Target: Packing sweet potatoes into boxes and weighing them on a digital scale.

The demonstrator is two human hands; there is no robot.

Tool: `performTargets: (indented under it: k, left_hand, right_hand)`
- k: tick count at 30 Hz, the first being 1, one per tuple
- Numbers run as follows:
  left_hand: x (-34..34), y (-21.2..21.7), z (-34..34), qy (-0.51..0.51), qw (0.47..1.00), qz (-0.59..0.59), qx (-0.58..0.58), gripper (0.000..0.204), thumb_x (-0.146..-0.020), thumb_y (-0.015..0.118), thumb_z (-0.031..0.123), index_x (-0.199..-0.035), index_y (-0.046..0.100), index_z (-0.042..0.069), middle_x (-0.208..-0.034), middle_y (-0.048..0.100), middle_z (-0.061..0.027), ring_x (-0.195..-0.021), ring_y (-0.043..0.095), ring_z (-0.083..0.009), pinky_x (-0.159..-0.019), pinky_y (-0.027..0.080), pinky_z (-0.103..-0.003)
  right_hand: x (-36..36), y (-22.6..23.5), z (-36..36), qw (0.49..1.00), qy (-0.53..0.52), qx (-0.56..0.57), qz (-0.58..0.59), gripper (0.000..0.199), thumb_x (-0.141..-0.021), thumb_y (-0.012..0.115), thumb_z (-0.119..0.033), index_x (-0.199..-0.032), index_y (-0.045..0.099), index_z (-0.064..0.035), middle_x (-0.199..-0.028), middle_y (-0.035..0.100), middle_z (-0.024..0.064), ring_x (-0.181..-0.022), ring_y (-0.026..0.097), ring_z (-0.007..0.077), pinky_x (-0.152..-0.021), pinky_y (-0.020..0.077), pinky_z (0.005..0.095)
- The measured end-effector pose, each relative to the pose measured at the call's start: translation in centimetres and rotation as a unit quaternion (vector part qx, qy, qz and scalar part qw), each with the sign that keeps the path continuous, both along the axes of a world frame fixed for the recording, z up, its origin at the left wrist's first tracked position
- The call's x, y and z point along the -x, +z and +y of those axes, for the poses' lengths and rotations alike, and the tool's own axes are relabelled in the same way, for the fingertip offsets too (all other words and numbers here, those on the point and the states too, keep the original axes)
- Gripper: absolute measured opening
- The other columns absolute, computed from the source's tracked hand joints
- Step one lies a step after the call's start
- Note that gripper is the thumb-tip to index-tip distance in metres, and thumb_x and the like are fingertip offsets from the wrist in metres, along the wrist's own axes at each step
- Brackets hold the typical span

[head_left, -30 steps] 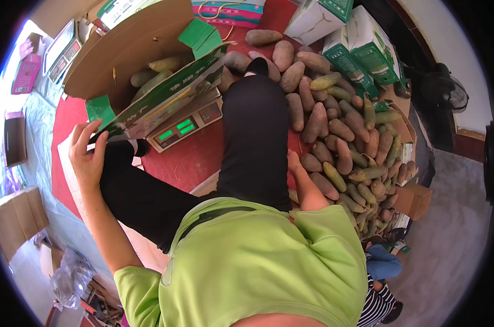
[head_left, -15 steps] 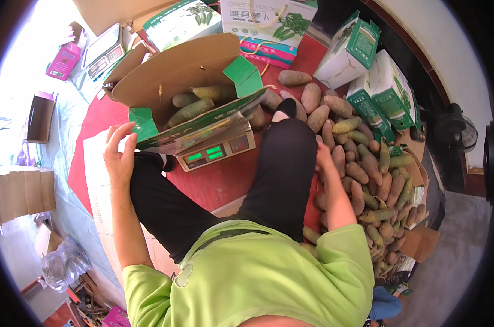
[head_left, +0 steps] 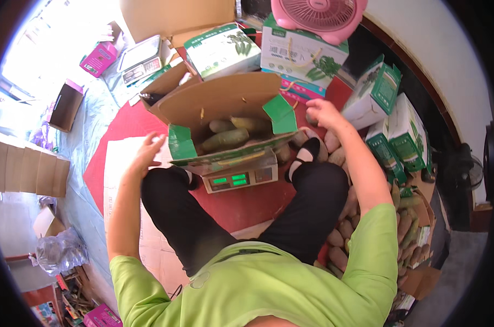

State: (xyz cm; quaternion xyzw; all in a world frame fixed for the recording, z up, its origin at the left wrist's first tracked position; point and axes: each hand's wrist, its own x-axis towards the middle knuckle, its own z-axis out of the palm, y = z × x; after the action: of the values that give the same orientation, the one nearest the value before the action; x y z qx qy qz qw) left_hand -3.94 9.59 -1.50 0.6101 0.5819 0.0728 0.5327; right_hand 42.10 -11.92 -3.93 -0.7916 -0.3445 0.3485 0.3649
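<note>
An open cardboard box (head_left: 220, 90) with green flaps stands on a digital scale (head_left: 239, 180) with a lit green display. Several green radishes (head_left: 225, 140) lie inside the box. Beside the box's left flap (head_left: 180, 141), my left hand (head_left: 148, 152) is open, fingers apart and holding nothing. Beyond the box's right flap, my right hand (head_left: 326, 115) is closed over a radish (head_left: 311, 118), of which only a dark end shows under the fingers. A heap of dusty radishes (head_left: 345, 229) lies along my right side, partly hidden by my arm.
Behind the box stand a printed carton (head_left: 222, 49) and another carton (head_left: 304, 54) with a pink fan (head_left: 320, 16) above it. White-green cartons (head_left: 408, 133) line the right side. Far left are a second scale (head_left: 140, 60) and stacked cardboard (head_left: 29, 166).
My right hand has gone from the heap beside my knee up to a radish beyond the box. My left hand has come off the left flap. The view has shifted.
</note>
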Motion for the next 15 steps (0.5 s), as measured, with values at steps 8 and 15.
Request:
performTargets:
  k: [8,15]
  left_hand:
    - [-0.1,-1.9,2.0,-0.061,0.983,-0.099,0.142,0.065,-0.091,0.058,0.048,-0.139,0.042,0.006,-0.131,0.052,-0.0131,-0.123,0.047,-0.0290,-0.082,0.051,-0.047]
    - [-0.5,-1.4,1.3,-0.071,0.987,-0.107,0.092,0.057,-0.091,0.060,0.043,-0.131,0.051,0.004,-0.126,0.055,-0.0116,-0.119,0.051,-0.0269,-0.080,0.052,-0.039]
  right_hand:
    - [-0.6,-6.1,3.9,0.987,0.142,0.077,0.010,0.041,-0.088,0.059,-0.011,-0.125,0.053,0.0045,-0.114,0.063,0.0144,-0.103,0.059,0.0213,-0.088,0.0468,0.0329]
    - [0.8,-5.6,4.4,0.987,0.120,0.102,-0.018,0.036,-0.086,0.062,-0.012,-0.118,0.059,0.0044,-0.108,0.066,0.0129,-0.100,0.060,0.0217,-0.091,0.0450,0.0332]
